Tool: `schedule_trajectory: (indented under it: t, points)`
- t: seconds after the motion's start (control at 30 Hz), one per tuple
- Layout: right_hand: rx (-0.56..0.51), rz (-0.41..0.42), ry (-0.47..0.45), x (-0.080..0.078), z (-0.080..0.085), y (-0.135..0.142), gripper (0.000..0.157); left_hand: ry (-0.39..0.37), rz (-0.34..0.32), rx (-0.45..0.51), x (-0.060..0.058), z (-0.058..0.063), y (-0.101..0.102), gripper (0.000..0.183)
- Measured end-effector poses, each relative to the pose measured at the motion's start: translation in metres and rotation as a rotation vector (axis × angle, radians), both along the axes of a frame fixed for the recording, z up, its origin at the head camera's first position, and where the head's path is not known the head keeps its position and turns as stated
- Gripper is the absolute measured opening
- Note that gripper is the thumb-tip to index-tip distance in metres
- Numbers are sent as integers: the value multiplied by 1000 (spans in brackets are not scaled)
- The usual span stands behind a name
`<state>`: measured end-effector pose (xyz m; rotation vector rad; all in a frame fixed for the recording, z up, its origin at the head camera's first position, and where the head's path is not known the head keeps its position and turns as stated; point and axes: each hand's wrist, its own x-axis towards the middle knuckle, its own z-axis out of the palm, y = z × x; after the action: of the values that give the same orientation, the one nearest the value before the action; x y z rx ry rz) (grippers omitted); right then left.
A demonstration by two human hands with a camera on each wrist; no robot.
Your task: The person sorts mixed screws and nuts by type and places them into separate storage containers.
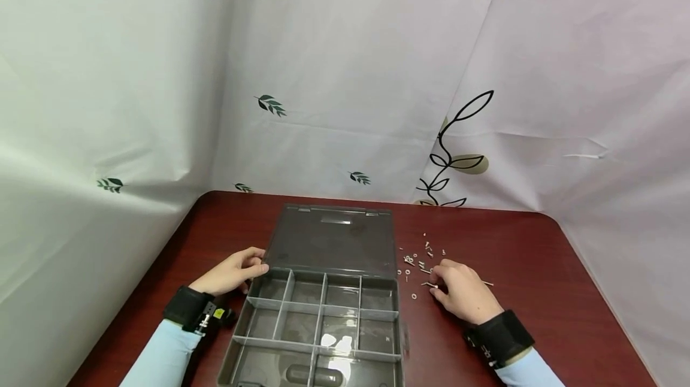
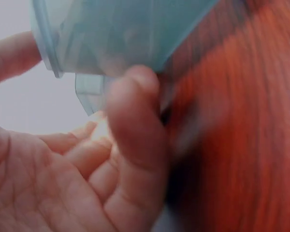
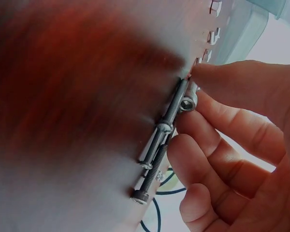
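An organizer box (image 1: 277, 344) of grey see-through plastic lies with its lid (image 1: 331, 243) swung back. My left hand (image 1: 232, 272) grips its left side near the hinge, thumb on the rim; in the left wrist view the fingers are beneath the box wall (image 2: 106, 38). Right of the box, my right hand (image 1: 466, 291) is down at the scattered hardware. Thumb and fingertips pinch a small socket-head screw (image 3: 187, 102), seen in the right wrist view. Beside the fingertips lie longer bolts (image 3: 147, 179) on the table.
Small screws and nuts (image 1: 409, 261) are strewn between the box and my right hand. The box has several compartments split by dividers (image 1: 318, 309). A dark red table (image 1: 528, 255) carries everything, with a patterned white cloth (image 1: 345, 75) behind it.
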<state>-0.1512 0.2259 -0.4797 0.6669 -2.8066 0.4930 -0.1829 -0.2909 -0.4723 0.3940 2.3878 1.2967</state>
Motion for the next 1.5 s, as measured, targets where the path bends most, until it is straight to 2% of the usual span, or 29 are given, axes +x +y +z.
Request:
schedule_trajectory:
  t: [0.1, 0.2, 0.37, 0.5, 0.63, 0.87, 1.07, 1.47, 1.5]
  points:
    - [-9, -4, -25, 0, 0, -1, 17, -8, -37, 65, -1, -5, -6, 72]
    - [-17, -11, -44, -1, 0, -2, 17, -1, -62, 89, -1, -7, -10, 74]
    - [-20, -19, -58, -2, 0, -3, 20, 29, -35, 85, -1, -9, -8, 72]
    - [-46, -19, -10, -3, -1, 0, 23, 66, -16, 111, 0, -11, -4, 71]
    - [-100, -12, 55, -3, 3, 0, 26, 69, 4, 122, 0, -12, -1, 72]
    - [-191, 77, 115, -2, 28, -19, 27, 57, 34, 73, 0, -13, 0, 73]
    - [-221, 159, 113, 0, 48, -43, 25, 59, 27, 67, -2, -15, 0, 72]
    - [-225, 262, 58, 11, 57, -70, 14, 67, 15, 97, -6, -19, 2, 72]
    - [-212, 261, 47, 12, 57, -70, 18, 66, 17, 99, -6, -19, 2, 72]
